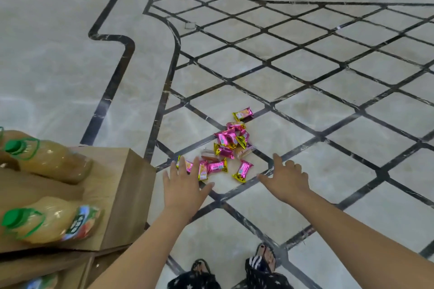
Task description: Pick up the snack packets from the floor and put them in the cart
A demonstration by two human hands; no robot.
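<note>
Right of the wooden stand with the juice bottles, on the marble floor, that's where the snack packets are lying. Pink and gold wrappers in a loose heap, plus one stray packet a bit farther from the stand than the rest. No cart anywhere in my feed, so I can't say where the drop-off is.

I've got the left hand on the side nearer the stand, fingers straight and spread, holding nothing. Its tips overlap the nearest packets in the view, but I can't tell if they touch. On the heap's far side from the stand is the right hand, fingers loosely spread, a little bent, also empty. So nothing picked up yet imo.

How I'd play it: bring both hands down either side of the heap and rake the wrappers together instead of pinching one by one, since foil probably skates on polished tile. Scoop from underneath, palms cupped, and grab the stray last. Mind the stand's corner with the left arm.
</note>
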